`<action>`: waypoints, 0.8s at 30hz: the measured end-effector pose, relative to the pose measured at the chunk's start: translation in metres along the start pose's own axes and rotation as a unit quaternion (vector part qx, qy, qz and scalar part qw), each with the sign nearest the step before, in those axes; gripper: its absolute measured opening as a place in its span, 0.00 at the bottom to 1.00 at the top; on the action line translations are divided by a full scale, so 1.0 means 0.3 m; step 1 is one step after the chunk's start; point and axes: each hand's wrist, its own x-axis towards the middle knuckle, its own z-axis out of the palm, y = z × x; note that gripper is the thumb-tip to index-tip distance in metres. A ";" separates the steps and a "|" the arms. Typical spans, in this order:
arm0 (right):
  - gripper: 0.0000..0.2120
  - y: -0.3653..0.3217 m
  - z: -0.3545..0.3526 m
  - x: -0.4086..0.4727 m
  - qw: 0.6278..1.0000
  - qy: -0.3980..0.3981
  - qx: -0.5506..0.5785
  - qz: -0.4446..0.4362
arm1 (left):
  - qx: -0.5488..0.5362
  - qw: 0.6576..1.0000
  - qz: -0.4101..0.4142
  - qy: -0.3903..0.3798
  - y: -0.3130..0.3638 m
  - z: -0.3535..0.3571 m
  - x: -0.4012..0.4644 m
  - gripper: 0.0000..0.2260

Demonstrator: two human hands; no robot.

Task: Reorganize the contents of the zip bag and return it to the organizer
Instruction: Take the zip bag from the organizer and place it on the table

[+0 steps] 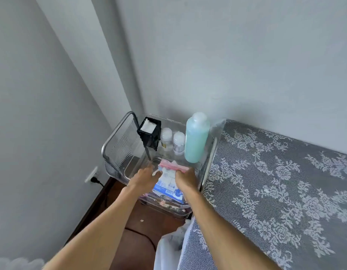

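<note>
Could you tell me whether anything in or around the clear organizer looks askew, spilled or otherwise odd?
Nothing stands out. The teal bottle, two small jars and black holder stand upright in the clear organizer. Both hands, left hand and right hand, hold the zip bag over it; no spill shows.

1. A single head-worn view looks forward and steeply down from above the person's forearms
2. It faces a room corner, where the clear organizer [129, 152] stands against grey walls
3. The wide angle bends the wall edges; the lace-covered tabletop [285, 182] fills the right side
4. The organizer lies at arm's reach, just below centre
</note>
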 end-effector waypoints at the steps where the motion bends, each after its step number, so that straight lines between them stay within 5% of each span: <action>1: 0.24 -0.001 0.015 0.014 1.000 0.013 0.010 0.017 | 0.023 1.000 -0.007 -0.005 -0.004 0.014 0.020 0.21; 4: 0.25 0.018 0.047 0.060 0.996 0.049 0.020 0.075 | 0.028 0.998 -0.036 -0.049 -0.006 0.060 0.065 0.20; 10: 0.24 0.035 0.041 0.087 0.997 -0.009 -0.009 0.079 | 0.037 0.993 -0.035 -0.104 -0.008 0.127 0.124 0.26; 24: 0.29 -0.232 0.019 -0.178 0.992 -0.024 -0.042 -0.120 | -0.170 0.980 -0.007 0.105 -0.057 -0.186 -0.065 0.16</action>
